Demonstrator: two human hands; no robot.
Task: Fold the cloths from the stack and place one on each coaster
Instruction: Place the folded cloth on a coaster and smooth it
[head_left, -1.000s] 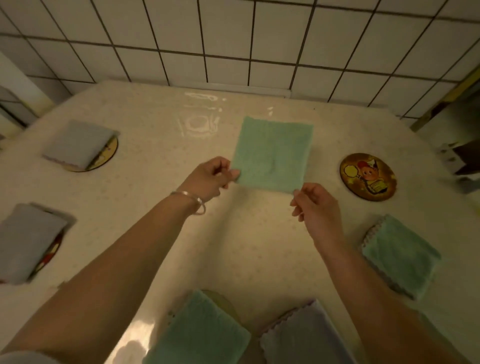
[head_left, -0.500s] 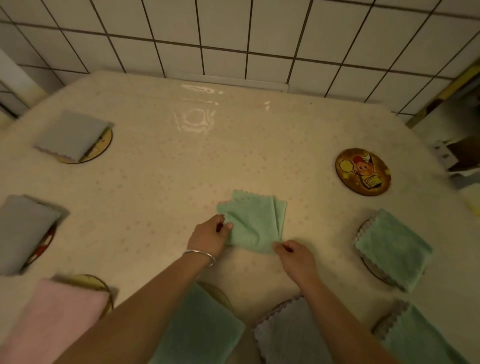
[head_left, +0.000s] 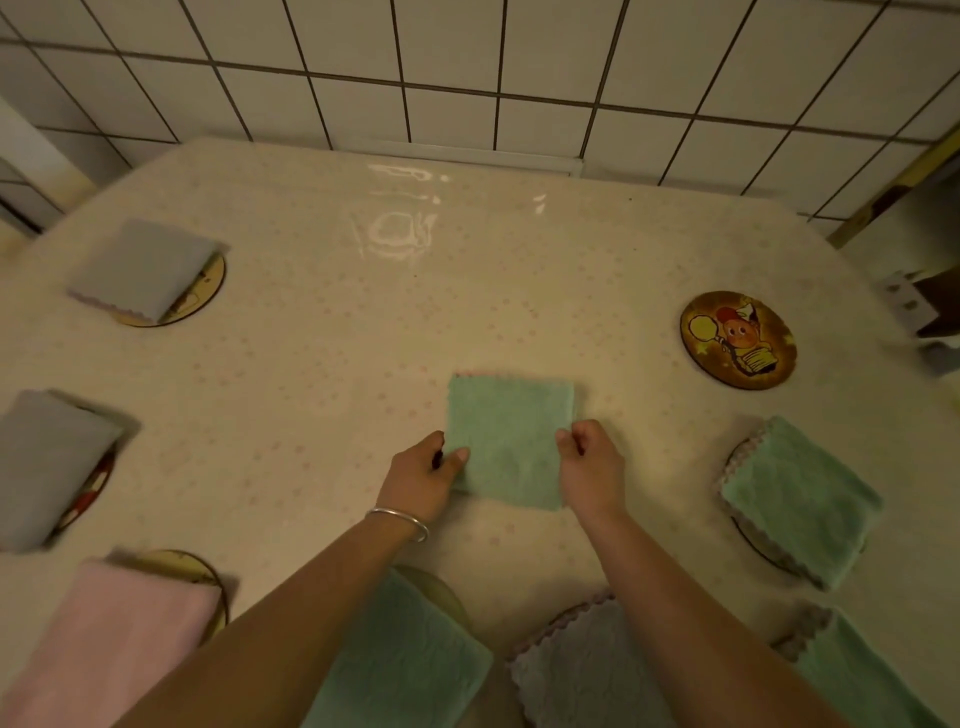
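- Now the left hand (head_left: 421, 475) pinches the left edge of a folded square mint-green fleecy cloth (head_left: 509, 441), thumb on top.
- Right hand (head_left: 589, 467) has curled fingers gripping its right edge.
- Cloth lies flat mid-tabletop (head_left: 311, 364), scalloped far edge, well apart from the bare round cartoon-printed coaster (head_left: 737, 340) toward the right edge.

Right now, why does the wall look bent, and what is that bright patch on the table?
Head view: the wide lens bows the tile lines; the bright patch is glare on the glossy table; the lighting is dim and yellowish, and the grey cloths at the left edge look slightly smeared.
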